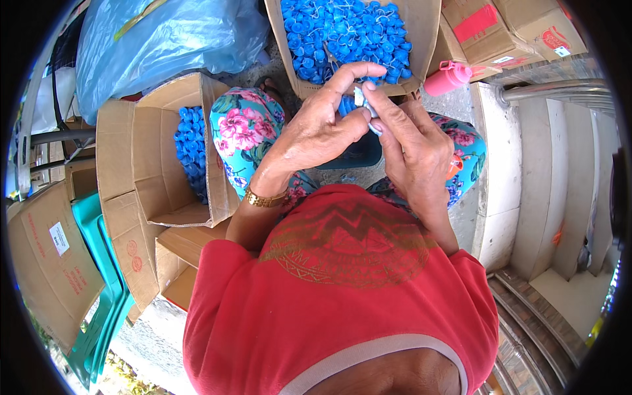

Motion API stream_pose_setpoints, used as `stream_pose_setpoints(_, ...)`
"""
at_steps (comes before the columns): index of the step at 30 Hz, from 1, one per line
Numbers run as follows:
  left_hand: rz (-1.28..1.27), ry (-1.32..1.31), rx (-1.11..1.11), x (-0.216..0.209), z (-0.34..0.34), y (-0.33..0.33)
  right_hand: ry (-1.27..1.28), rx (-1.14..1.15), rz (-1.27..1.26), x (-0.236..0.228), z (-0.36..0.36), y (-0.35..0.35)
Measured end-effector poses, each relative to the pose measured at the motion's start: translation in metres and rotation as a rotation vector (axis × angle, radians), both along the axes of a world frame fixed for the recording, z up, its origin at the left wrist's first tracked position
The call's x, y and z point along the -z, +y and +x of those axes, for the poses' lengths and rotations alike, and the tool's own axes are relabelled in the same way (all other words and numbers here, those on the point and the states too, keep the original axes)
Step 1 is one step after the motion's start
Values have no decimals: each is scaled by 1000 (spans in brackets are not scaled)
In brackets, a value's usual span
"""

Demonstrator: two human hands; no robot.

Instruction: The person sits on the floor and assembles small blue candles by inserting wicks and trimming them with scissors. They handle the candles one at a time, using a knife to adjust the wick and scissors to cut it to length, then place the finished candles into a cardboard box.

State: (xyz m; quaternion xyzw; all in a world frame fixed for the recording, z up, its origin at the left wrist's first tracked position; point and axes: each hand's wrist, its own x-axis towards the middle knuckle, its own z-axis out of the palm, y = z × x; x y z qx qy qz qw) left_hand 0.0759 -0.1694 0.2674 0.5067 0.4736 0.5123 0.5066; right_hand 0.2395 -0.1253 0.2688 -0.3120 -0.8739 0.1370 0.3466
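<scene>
My hands meet in front of me, above the lap of the floral trousers. My left hand (324,125) pinches a small blue piece (346,105) between thumb and fingers, its index finger stretched out above. A short pale strip (359,97) shows at the piece's right side. My right hand (413,146) is closed against the same spot, thumb and fingers pressed on the piece; the fingers partly cover it. An orange loop (455,167) shows by the outer side of my right hand; what it belongs to is hidden.
Ahead, an open cardboard box (426,39) holds many small blue pieces with whitish strings. Another carton (164,158) at left holds more. A pink bottle (447,79) stands right of the far box. Blue plastic sheeting (171,46), green chairs (105,276) and pale steps (520,178) surround me.
</scene>
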Motion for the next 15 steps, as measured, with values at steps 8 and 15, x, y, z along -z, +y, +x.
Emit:
stream_pose_setpoints(8,36,240,-109,-1,3,-3,-23,13,51,2,5,-2)
stream_pose_setpoints(15,-233,-24,-88,-25,-17,-30,-2,421,-25,-16,34,25)
